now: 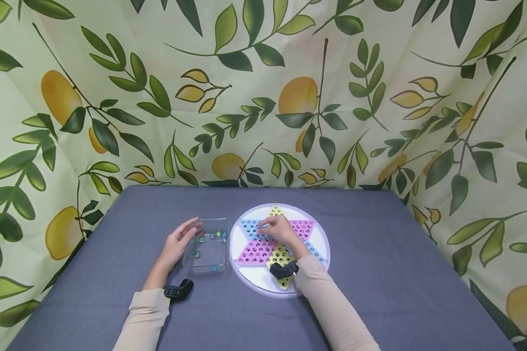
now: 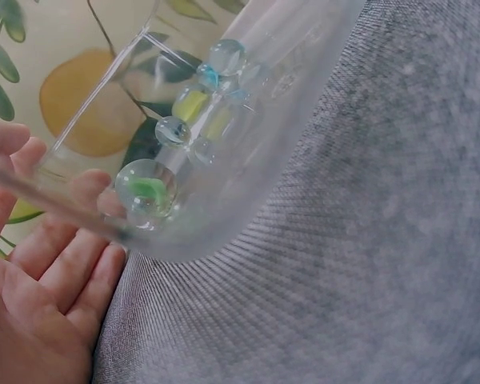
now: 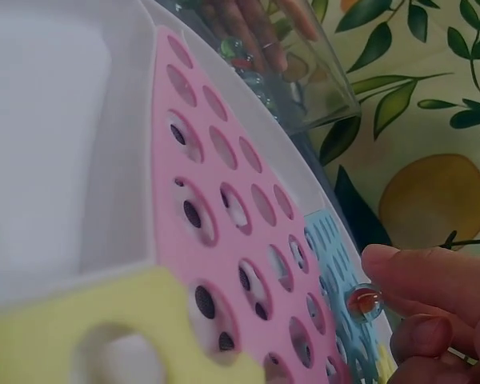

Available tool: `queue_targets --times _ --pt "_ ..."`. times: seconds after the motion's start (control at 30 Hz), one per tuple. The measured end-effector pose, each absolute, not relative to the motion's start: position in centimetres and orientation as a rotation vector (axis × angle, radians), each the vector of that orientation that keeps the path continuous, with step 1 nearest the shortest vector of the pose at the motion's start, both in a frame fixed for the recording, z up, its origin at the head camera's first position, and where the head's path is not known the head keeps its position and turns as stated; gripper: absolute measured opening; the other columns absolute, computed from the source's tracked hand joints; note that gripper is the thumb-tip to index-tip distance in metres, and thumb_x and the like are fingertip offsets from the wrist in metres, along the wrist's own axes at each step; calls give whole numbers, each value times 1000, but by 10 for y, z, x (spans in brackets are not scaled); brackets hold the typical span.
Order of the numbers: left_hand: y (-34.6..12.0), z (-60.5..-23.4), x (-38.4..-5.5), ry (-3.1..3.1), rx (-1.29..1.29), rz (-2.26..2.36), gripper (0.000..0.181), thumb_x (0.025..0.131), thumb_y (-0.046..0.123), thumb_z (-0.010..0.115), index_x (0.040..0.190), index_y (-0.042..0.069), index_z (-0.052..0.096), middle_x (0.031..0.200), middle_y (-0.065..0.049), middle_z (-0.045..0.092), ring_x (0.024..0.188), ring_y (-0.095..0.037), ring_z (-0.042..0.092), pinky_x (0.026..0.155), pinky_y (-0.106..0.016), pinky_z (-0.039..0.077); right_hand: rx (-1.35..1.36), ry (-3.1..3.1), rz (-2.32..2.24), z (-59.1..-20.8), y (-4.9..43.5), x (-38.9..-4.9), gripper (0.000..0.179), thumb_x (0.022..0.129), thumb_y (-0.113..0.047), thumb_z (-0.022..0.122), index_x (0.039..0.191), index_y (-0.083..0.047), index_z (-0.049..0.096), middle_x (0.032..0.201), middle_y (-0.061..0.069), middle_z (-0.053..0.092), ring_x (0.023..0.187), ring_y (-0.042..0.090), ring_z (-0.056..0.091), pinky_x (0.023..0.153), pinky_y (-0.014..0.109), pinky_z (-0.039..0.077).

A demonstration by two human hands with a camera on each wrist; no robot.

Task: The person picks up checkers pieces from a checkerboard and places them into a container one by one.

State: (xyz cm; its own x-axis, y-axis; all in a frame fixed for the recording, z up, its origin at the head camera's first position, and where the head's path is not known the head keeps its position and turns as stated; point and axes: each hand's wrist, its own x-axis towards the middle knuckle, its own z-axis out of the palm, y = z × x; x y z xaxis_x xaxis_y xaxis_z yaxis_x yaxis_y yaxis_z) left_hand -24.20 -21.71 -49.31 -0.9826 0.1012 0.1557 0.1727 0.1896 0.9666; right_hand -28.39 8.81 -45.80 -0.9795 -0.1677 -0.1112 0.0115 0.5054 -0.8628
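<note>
A round white Chinese checkers board [image 1: 246,278] lies on the table, its star of pink, blue and yellow sections full of holes. Over its upper-left blue section is my right hand [image 1: 277,228]. In the right wrist view, that hand pinches a clear marble [image 3: 365,303] with a red-orange core at its fingertips. To the left of the board stands a clear plastic box [image 1: 206,267] with several glass marbles [image 1: 218,234] in it. My left hand [image 1: 181,240] rests at the box's left side, fingers extended along its wall and rim. The left wrist view shows a green-cored marble [image 2: 146,188] through the plastic.
A dark grey cloth covers the table [image 1: 404,273]. Behind it and along both sides hangs a curtain [image 1: 254,122] printed with leaves and orange fruit. Each wrist carries a black camera strap [image 1: 179,290]. The box and the board stand close side by side.
</note>
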Motion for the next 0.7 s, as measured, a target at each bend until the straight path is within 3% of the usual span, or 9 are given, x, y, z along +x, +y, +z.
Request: queue_targets --times 0.27,0.47,0.6,0.7 --pt "-217 -494 -242 -2379 -265 -1942 46 102 22 47 143 1 42 140 -29 50 104 20 54 91 0 39 -112 2557 -1454 -460 87 -286 28 76 -11 79 103 -6 74 52 -7 42 47 6 35 45 18 32" --pt "-217 -494 -241 -2401 -277 -1941 48 103 24 45 144 1 40 142 -28 49 105 20 53 91 1 38 -69 2576 -1426 -463 88 -288 28 75 -12 79 103 -7 75 55 -6 44 50 6 36 49 18 33" --pt "-217 -494 -241 -2403 -270 -1943 48 103 24 45 144 1 40 142 -27 49 105 20 53 91 1 38 -44 2599 -1417 -465 88 -290 26 75 -12 79 101 -9 76 79 -1 62 56 7 39 54 18 36" --pt "-217 -494 -241 -2405 -263 -1944 48 103 25 45 144 2 40 142 -27 49 105 21 52 92 1 38 -28 2609 -1425 -466 88 -290 25 75 -11 79 99 -8 76 91 0 64 58 7 40 55 19 37"
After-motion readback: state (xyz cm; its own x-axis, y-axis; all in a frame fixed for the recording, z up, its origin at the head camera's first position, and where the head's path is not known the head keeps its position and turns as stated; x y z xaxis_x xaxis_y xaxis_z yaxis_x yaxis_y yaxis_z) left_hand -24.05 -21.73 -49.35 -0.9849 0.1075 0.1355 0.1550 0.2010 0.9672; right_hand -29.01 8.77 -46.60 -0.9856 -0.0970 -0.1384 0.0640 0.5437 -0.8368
